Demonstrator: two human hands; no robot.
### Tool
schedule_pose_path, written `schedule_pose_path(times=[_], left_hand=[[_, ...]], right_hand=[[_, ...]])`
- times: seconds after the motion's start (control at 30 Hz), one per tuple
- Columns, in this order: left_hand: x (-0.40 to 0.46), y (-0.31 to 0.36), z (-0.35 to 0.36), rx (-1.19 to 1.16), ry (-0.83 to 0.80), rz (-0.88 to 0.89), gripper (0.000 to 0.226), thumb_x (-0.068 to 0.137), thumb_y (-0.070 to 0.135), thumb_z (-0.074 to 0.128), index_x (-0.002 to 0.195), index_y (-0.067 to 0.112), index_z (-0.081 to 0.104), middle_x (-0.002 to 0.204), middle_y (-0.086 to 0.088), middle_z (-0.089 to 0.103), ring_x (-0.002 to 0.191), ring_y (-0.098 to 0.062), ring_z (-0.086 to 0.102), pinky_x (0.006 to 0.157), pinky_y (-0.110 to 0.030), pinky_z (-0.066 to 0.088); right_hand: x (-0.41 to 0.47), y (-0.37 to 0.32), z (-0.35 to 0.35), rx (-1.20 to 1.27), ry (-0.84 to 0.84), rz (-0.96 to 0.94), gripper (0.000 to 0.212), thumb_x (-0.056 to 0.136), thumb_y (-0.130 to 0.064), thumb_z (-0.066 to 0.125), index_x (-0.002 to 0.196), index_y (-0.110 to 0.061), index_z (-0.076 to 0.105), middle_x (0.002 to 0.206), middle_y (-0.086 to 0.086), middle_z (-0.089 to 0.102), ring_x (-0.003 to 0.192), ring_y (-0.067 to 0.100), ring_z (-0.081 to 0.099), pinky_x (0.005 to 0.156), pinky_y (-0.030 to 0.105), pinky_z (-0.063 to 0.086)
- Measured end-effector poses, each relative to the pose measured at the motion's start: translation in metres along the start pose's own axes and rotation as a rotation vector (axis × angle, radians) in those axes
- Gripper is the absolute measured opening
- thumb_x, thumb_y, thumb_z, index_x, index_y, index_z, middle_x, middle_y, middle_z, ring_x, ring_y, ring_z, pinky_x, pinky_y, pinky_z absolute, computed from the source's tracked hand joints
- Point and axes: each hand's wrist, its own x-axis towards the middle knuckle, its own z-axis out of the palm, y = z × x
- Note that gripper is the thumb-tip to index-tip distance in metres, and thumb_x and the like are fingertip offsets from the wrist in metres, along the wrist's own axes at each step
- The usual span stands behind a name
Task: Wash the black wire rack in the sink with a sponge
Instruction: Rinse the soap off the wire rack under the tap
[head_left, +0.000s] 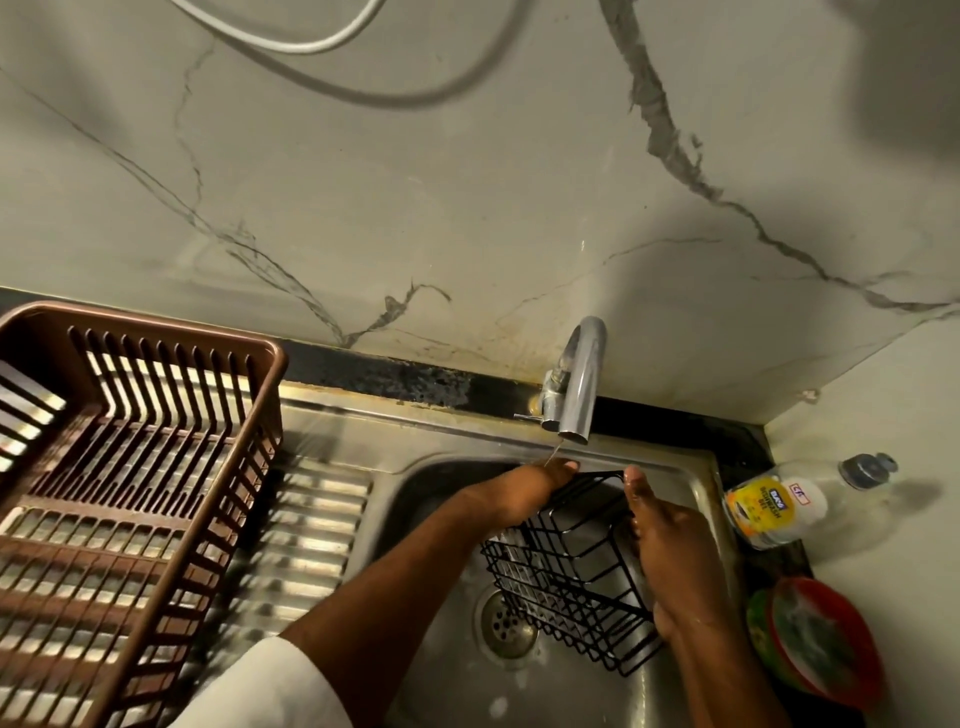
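The steel sink (696, 483) held the black wire rack (571, 566) tilted above its drain, under a thin trickle from the tap (579, 384) just beyond the fingers. The left hand (519, 493) gripped the rack's upper left edge, fingers curled, and the right hand (670, 551) clasped its right side, thumb pressed against the top wire. The rack looked light, stiff and slippery when wet, so the thicker rim wires seemed the safest hold; no sponge showed.

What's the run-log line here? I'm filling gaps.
stage: rinsing | left hand: holds rack | right hand: holds rack | tap: thin stream | sponge: unseen
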Motion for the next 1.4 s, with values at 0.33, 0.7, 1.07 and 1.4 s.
schedule_pose_path(times=[0.33, 0.7, 1.07, 1.4], left_hand=[[-0.010, 0.042, 0.000, -0.002, -0.064, 0.106, 0.052, 0.107, 0.052, 0.032, 0.152, 0.028, 0.043, 0.162, -0.004, 0.037, 0.148, -0.023, 0.033, 0.110, -0.033, 0.028], [0.004, 0.005, -0.009, 0.022, -0.012, 0.000, 0.071, 0.095, 0.073, 0.039, 0.147, 0.026, 0.049, 0.153, -0.008, 0.047, 0.137, -0.024, 0.046, 0.116, -0.034, 0.029], [-0.004, 0.021, -0.003, 0.022, -0.046, 0.159, 0.061, 0.100, 0.064, 0.030, 0.147, 0.030, 0.049, 0.155, -0.005, 0.043, 0.142, -0.022, 0.040, 0.119, -0.049, 0.031], [-0.004, 0.007, -0.029, 0.087, 0.239, 0.149, 0.042, 0.102, 0.052, 0.051, 0.085, 0.016, 0.068, 0.072, 0.004, 0.062, 0.052, 0.000, 0.053, 0.055, -0.019, 0.044]], right_hand=[[0.014, -0.012, 0.002, 0.003, -0.038, 0.106, 0.094, 0.084, -0.077, 0.036, 0.079, 0.012, 0.064, 0.052, 0.009, 0.042, 0.049, 0.019, 0.037, 0.054, 0.033, 0.028], [-0.005, -0.015, -0.014, 0.141, -0.072, 0.130, 0.055, 0.087, -0.064, 0.046, 0.075, -0.014, 0.065, 0.061, 0.009, 0.053, 0.059, 0.017, 0.047, 0.059, 0.030, 0.034], [-0.006, -0.013, -0.028, 0.253, -0.104, 0.167, 0.078, 0.086, -0.065, 0.055, 0.086, 0.013, 0.060, 0.054, 0.015, 0.030, 0.049, 0.013, 0.030, 0.052, 0.026, 0.024], [-0.016, 0.000, -0.070, 0.369, -0.100, 0.184, 0.068, 0.049, -0.088, 0.072, 0.062, -0.024, 0.056, 0.044, 0.001, 0.041, 0.035, 0.010, 0.039, 0.042, 0.017, 0.031]])
